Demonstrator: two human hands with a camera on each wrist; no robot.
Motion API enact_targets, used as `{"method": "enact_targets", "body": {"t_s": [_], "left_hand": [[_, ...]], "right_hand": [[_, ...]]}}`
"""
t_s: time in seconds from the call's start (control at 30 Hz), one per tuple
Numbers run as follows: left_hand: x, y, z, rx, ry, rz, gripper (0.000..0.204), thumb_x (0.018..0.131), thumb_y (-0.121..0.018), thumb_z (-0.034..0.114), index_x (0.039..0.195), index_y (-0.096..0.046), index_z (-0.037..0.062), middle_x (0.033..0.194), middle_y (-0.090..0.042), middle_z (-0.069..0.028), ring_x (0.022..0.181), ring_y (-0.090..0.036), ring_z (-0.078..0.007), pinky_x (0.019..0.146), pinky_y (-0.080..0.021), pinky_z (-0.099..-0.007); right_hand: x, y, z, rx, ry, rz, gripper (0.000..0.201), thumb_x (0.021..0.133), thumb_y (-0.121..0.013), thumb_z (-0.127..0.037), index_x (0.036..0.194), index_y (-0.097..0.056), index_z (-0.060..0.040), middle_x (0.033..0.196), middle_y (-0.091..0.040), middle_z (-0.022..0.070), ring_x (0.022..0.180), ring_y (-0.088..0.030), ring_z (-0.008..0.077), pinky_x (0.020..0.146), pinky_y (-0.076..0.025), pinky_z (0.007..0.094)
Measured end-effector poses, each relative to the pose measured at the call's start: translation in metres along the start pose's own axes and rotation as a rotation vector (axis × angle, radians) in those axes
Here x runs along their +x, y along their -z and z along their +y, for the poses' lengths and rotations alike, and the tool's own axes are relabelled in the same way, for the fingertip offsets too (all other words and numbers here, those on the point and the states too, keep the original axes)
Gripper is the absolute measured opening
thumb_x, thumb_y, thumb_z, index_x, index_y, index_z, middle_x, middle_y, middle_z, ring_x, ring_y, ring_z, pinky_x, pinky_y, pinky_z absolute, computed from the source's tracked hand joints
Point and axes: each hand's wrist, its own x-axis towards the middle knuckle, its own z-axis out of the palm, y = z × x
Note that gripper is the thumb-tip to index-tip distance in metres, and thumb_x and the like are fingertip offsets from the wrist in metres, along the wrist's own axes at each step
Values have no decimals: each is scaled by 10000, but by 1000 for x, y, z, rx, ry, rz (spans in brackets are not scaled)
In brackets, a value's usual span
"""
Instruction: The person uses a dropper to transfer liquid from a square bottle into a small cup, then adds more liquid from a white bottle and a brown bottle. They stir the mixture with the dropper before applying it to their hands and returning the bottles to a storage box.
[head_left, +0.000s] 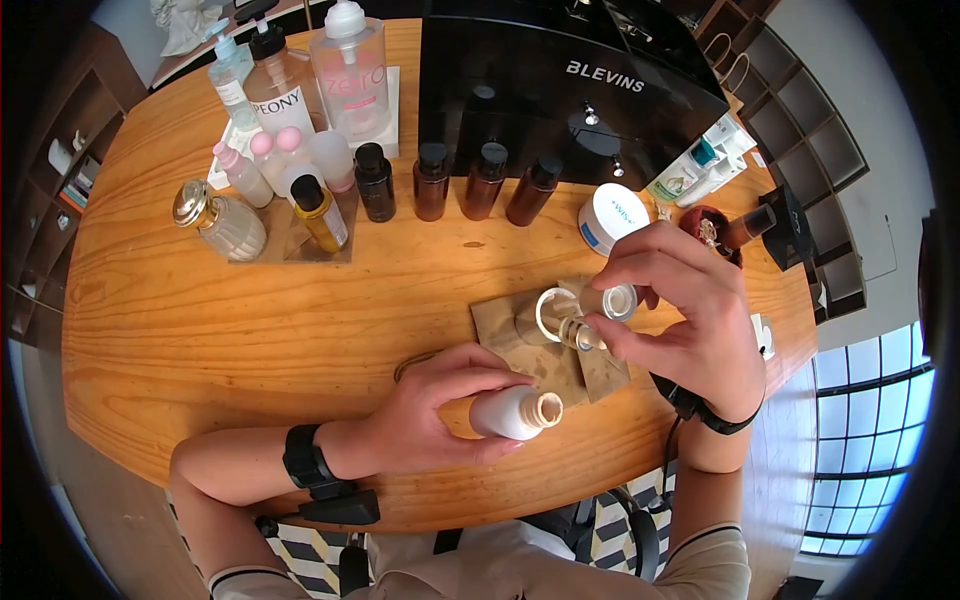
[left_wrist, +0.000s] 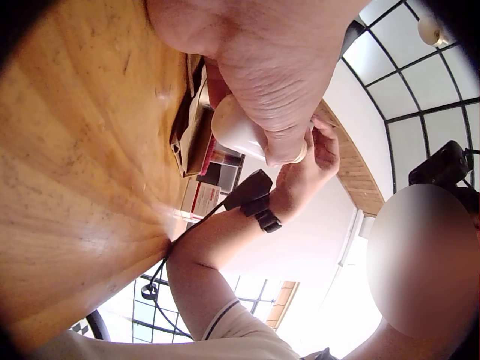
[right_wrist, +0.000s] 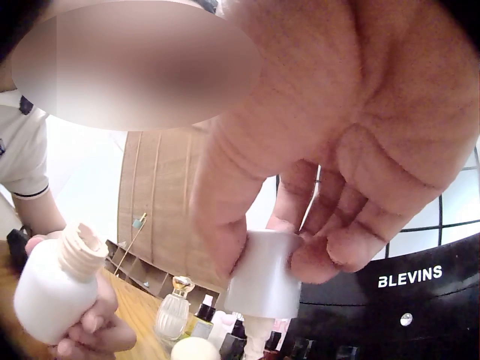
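My left hand (head_left: 440, 410) grips a small white bottle (head_left: 497, 412), its fingers and thumb round the body. The bottle is uncapped and tilted, and its beige threaded neck (right_wrist: 84, 250) points to the right. My right hand (head_left: 695, 315) pinches a whitish, cylindrical cap (right_wrist: 264, 277) between thumb and fingertips, over the right side of a brown board (head_left: 500, 330). Just beside the right thumb, on that board, are an open round container (head_left: 535, 318) and a small ribbed neck piece (head_left: 575, 334). In the left wrist view the left hand covers much of the bottle (left_wrist: 236, 127).
Several dark bottles (head_left: 430, 185) line up before a black BLEVINS case (head_left: 560, 100). Pump bottles (head_left: 285, 95) stand at the back left, with a ribbed perfume bottle (head_left: 232, 228) and an oil bottle (head_left: 320, 215) nearer. A white round jar (head_left: 612, 215) sits behind the right hand.
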Motion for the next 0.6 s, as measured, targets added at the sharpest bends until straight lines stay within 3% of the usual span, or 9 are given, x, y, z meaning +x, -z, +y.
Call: {"method": "enact_targets", "body": {"t_s": [0.13,0.2,0.43,0.6], "left_hand": [[0,-1,0,1,1,1,509,770,-863,127,1234,-684,16,1177,-585,-89,1082,-578,-180,947,-465,-296],[0,0,0,-4,4,5,506,769,-863,126,1231,-686,17,1180,-584,-89,1082,-578,-179,948,-465,-297],[-1,0,0,-17,18,1,509,772,-861,125,1236,-683,17,1183,-583,-90,1093,-573,-178,960,-461,-301],[-1,-1,-1,-41,16,3,510,775,-860,123,1240,-681,16,1185,-583,-90,1098,-573,-175,963,-461,-304]], "right_hand": [[1,-6,3,47,21,2,229,729,-809,-47,917,-683,-14,925,-640,100,785,-654,284,685,-542,347],[1,-11,7,57,23,-2,246,703,-846,-47,904,-709,-14,953,-659,72,749,-613,146,609,-493,254],[2,-15,11,-17,49,-25,255,729,-851,-82,911,-691,-2,967,-654,83,748,-621,152,614,-508,260],[1,-14,9,9,-28,-40,257,724,-849,-59,910,-683,1,960,-653,80,725,-616,139,600,-504,245]]}}
